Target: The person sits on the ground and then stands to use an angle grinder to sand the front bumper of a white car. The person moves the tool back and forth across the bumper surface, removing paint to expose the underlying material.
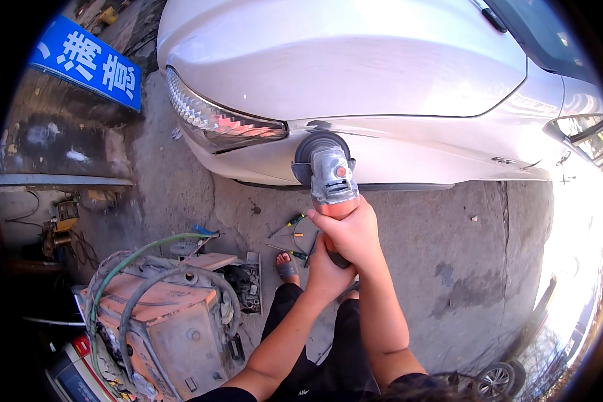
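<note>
An angle grinder (336, 179) with a grey metal head and an orange body is held out in front of me. My right hand (352, 231) is closed around its body just behind the head. Lower down, my left hand (329, 273) is wrapped round the rear end of the grinder. The dark round disc (321, 142) lies over the silver-white car's front fender (409, 144), close to the corner of the headlight (224, 127). A small dark patch (319, 124) marks the paint beside the disc. Whether disc and paint touch, I cannot tell.
A worn orange machine (181, 338) draped with green and grey hoses (134, 258) stands at lower left, with a tray of small parts (251, 285) beside it. Green-handled tools (296, 220) lie on the concrete near my feet. A blue sign (90, 60) is at upper left.
</note>
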`<state>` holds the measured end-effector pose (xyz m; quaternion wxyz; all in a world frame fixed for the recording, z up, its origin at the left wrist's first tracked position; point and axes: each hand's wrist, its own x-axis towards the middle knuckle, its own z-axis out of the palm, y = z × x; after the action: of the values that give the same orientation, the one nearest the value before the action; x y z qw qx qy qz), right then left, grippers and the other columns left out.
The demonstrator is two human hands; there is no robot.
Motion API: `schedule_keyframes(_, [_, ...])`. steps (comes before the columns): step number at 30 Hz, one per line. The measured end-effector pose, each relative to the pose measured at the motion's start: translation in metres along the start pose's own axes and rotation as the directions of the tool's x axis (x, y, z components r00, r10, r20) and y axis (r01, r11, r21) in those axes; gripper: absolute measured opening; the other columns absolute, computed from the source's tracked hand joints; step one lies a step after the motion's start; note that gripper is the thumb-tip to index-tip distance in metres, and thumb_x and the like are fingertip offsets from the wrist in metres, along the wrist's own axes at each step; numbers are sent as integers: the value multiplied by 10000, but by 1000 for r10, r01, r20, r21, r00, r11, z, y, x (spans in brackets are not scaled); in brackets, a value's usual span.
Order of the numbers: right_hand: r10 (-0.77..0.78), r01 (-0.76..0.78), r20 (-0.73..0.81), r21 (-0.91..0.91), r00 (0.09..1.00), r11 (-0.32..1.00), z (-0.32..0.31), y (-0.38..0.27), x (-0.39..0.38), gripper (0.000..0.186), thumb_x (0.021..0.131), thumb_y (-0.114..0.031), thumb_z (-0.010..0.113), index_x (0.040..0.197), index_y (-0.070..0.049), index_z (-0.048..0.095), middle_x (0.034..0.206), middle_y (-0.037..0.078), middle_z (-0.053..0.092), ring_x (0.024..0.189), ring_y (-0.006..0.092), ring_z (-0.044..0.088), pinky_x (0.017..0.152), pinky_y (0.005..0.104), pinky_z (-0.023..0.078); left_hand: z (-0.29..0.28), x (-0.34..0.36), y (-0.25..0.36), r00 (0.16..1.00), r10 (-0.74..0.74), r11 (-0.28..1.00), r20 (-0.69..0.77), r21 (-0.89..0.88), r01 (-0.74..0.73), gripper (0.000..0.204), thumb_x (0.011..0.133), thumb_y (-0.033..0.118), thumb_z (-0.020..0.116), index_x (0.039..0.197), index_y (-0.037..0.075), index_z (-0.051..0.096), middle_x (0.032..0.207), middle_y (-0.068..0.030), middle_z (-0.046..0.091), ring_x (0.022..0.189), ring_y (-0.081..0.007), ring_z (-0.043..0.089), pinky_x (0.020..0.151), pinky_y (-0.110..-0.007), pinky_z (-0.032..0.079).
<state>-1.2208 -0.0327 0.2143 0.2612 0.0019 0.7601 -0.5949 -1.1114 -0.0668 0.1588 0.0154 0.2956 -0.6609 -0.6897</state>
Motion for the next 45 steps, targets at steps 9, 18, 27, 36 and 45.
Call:
schedule_keyframes(9, [17, -10, 70, -93, 997, 996, 13, -18, 2, 585, 726, -326, 898, 1085, 66, 654, 996, 195, 757, 932, 273, 748, 845, 375, 568, -13, -2, 13, 998, -64, 998, -27, 19, 65, 820, 751, 131, 880, 1415, 29, 410, 1328, -131, 597, 1204, -219, 608, 992, -362, 495])
schedule_keyframes(18, [29, -24, 57, -78, 998, 997, 4, -14, 0, 590, 735, -323, 901, 1088, 77, 649, 996, 188, 756, 912, 258, 743, 830, 361, 570, -2, -5, 4, 996, 40, 999, -77, 28, -38, 806, 724, 303, 910, 1310, 14, 438, 1181, -227, 693, 1114, -363, 696, 928, -430, 536])
schedule_keyframes(27, [20, -18, 38, -49, 999, 999, 4, -17, -1, 536, 745, -286, 897, 1076, 59, 655, 992, 154, 751, 908, 213, 719, 828, 344, 559, -2, -3, 3, 997, 43, 999, -64, 4, -43, 794, 715, 286, 914, 1293, 13, 443, 1199, -220, 683, 1152, -357, 678, 927, -429, 529])
schedule_keyframes(36, [-40, 37, -40, -84, 998, 996, -16, -10, -4, 541, 736, -276, 903, 1090, 53, 660, 993, 157, 762, 919, 218, 733, 839, 355, 566, 16, 5, -9, 999, 35, 999, 42, -31, -34, 821, 736, 224, 894, 1380, 25, 424, 1271, -187, 654, 1187, -320, 653, 971, -407, 517])
schedule_keyframes(45, [-99, 100, 13, -58, 995, 993, -9, 16, 13, 564, 720, -242, 922, 1121, 47, 649, 1004, 125, 759, 937, 172, 708, 871, 339, 562, 15, 33, -40, 990, 137, 990, 27, 11, -138, 995, 730, 282, 905, 1497, 41, 318, 1346, -204, 642, 1222, -349, 660, 977, -422, 523])
